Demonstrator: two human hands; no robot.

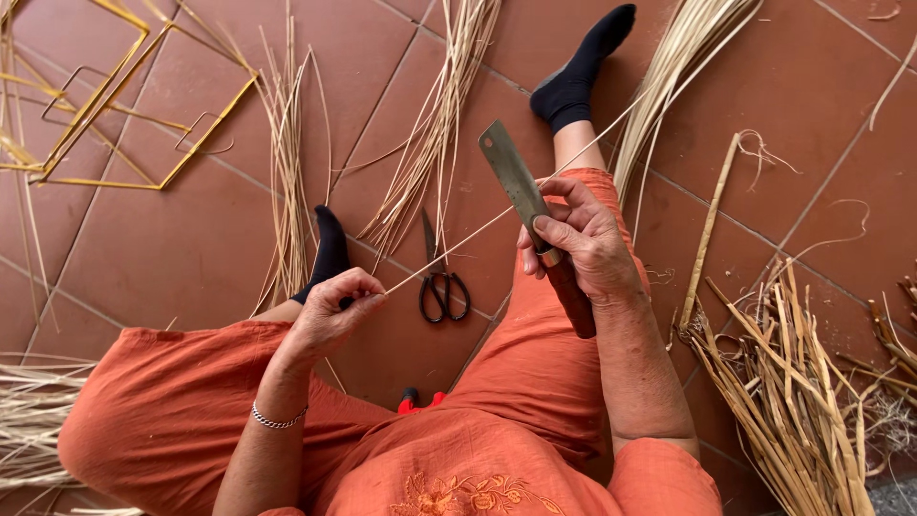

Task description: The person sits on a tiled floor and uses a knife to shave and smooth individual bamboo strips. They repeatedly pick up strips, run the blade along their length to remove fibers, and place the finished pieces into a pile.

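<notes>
You are sitting on the tile floor (191, 239) in orange clothes, legs stretched ahead, and the floor is lying bare only in patches: a wide one left of your left leg and a smaller one between your knees. Around those patches it is crowding up. A heap of split cane (793, 382) is pressing against the right edge, just beside your right thigh. Pale strand bundles (430, 124) are fanning down from the top edge between your feet, another bundle (678, 57) is running past your right foot, and a thinner one (287, 172) is lying beside your left foot. A yellow wire frame (115, 105) is filling the top left corner, well apart from your hands. More fibre (29, 420) is spilling in at the lower left edge.

Your right hand (583, 244) is closing around the handle of a knife (516, 182), its flat blade pointing up and left, thumb lying across the blade's base. Your left hand (334, 311) is pinching a strip (458, 244) between fingertips; the strip is stretching tight up to the blade and on toward the top right bundle. Scissors (441, 282) are lying shut on the floor between your knees, just under the strip
</notes>
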